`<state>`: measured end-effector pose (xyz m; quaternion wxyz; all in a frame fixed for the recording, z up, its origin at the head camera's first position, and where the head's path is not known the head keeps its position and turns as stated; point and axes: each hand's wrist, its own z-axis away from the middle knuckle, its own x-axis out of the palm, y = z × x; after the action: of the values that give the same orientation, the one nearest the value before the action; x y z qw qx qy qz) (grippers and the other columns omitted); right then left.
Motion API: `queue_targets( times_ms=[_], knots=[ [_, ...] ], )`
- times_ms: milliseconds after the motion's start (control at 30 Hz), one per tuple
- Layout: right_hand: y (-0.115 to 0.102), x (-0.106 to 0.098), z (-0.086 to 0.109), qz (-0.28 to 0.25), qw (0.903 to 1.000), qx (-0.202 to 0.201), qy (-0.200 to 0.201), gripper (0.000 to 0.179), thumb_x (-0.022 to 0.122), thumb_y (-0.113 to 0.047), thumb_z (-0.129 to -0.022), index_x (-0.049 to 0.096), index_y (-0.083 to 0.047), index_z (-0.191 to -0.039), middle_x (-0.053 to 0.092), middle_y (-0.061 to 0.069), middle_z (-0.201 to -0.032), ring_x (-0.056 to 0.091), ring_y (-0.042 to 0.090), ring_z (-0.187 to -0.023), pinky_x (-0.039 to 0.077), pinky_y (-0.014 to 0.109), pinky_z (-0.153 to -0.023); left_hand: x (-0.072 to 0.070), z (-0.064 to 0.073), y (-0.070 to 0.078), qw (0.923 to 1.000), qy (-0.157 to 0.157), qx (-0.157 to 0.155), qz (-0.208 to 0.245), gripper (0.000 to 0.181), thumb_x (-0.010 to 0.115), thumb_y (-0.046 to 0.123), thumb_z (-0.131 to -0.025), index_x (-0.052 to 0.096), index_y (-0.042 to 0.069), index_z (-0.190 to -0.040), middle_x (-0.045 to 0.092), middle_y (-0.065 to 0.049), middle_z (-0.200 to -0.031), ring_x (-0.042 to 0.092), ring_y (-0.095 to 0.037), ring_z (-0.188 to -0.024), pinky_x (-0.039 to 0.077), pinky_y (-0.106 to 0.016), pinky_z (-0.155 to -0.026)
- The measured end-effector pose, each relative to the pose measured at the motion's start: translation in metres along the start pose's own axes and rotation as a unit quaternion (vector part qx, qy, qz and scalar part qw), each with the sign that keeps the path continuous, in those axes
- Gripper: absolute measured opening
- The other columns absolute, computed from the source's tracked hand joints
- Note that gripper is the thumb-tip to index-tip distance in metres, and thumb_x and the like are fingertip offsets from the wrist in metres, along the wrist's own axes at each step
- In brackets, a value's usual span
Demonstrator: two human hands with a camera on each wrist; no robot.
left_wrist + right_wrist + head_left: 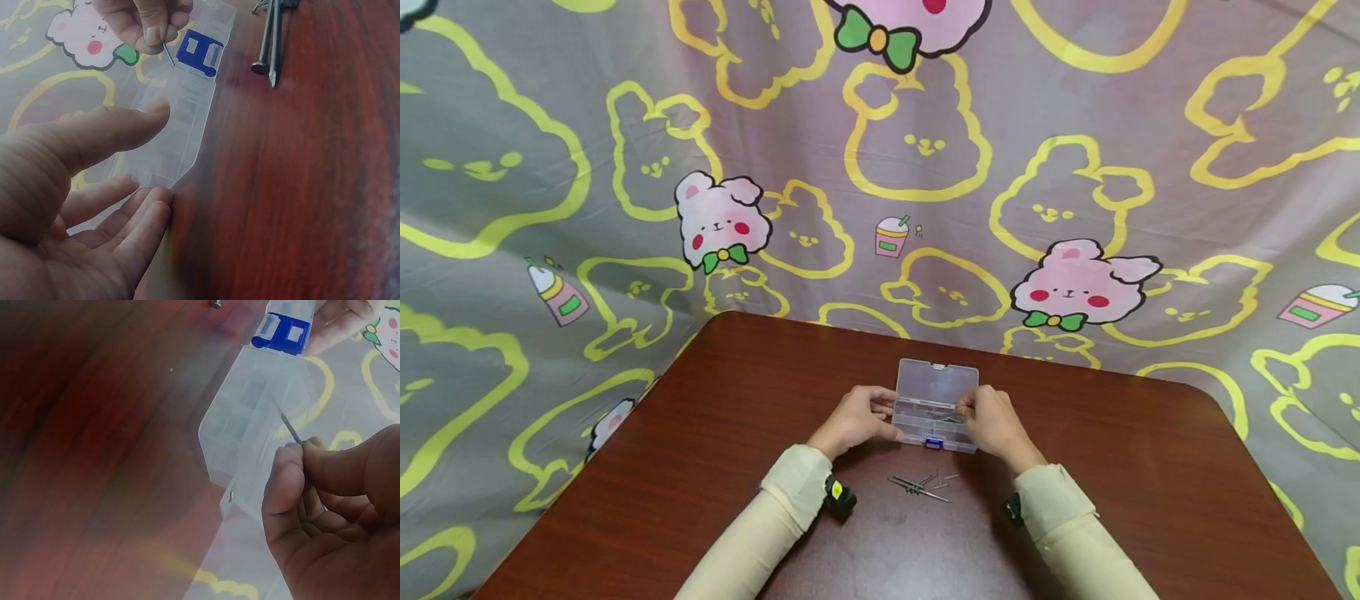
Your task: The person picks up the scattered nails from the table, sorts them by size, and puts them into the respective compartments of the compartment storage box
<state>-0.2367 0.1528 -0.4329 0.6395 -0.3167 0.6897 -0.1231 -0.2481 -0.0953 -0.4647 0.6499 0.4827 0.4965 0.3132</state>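
Note:
A clear plastic box (913,433) with a blue latch (934,443) stands on the table, its lid (936,383) raised at the back. My left hand (853,421) rests at the box's left end, fingers relaxed against the side and thumb by the front corner. In the left wrist view, its thumb (140,122) overlaps the front wall. Over the box's right part, my right hand (996,423) pinches a thin metal nail (290,428) between thumb and forefinger, its free end slanting toward the box. Several metal pieces (945,417) lie in the compartments.
Several loose nails (928,493) lie on the brown wooden table (760,383) in front of the box, some crossing. A patterned curtain (805,150) hangs behind the table and around its sides. Wrist cameras (838,498) sit at both cuffs.

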Motion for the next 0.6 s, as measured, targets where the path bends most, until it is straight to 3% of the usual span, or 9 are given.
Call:
queue_targets(
  times_ms=[67, 367, 600],
  knots=[
    [-0.0007, 0.0014, -0.0009, 0.005, 1.0, -0.002, -0.002, 0.046, 0.056, 0.011, -0.088, 0.038, -0.016, -0.055, 0.024, -0.008, -0.054, 0.026, 0.009, -0.05, 0.023, 0.026, -0.05, 0.0001, 0.0001, 0.0001, 1.0, 0.0, 0.0, 0.002, 0.067, 0.092, 0.002, -0.068, 0.064, -0.002, -0.129, 0.066, -0.017, -0.118, 0.064, -0.028, -0.107, 0.055, -0.035, -0.088],
    [-0.0008, 0.0019, -0.0014, 0.021, 0.9998, 0.0, 0.006, 0.027, 0.064, 0.006, -0.089, 0.063, -0.006, -0.065, 0.04, -0.007, -0.055, 0.042, 0.013, -0.055, 0.036, 0.029, -0.053, -0.0004, 0.0001, 0.0029, 1.0, -0.001, -0.002, 0.003, 0.067, 0.092, 0.002, -0.068, 0.064, -0.002, -0.129, 0.066, -0.018, -0.119, 0.064, -0.03, -0.109, 0.054, -0.036, -0.09],
    [0.0012, 0.0015, -0.001, 0.024, 0.9996, -0.015, 0.01, 0.022, 0.066, 0.006, -0.088, 0.067, -0.005, -0.069, 0.044, -0.007, -0.056, 0.045, 0.013, -0.057, 0.039, 0.03, -0.055, -0.0004, -0.0005, 0.0027, 1.0, -0.004, -0.001, 0.003, 0.067, 0.092, 0.002, -0.069, 0.063, -0.003, -0.13, 0.065, -0.018, -0.121, 0.063, -0.031, -0.11, 0.054, -0.035, -0.091]
  ],
)
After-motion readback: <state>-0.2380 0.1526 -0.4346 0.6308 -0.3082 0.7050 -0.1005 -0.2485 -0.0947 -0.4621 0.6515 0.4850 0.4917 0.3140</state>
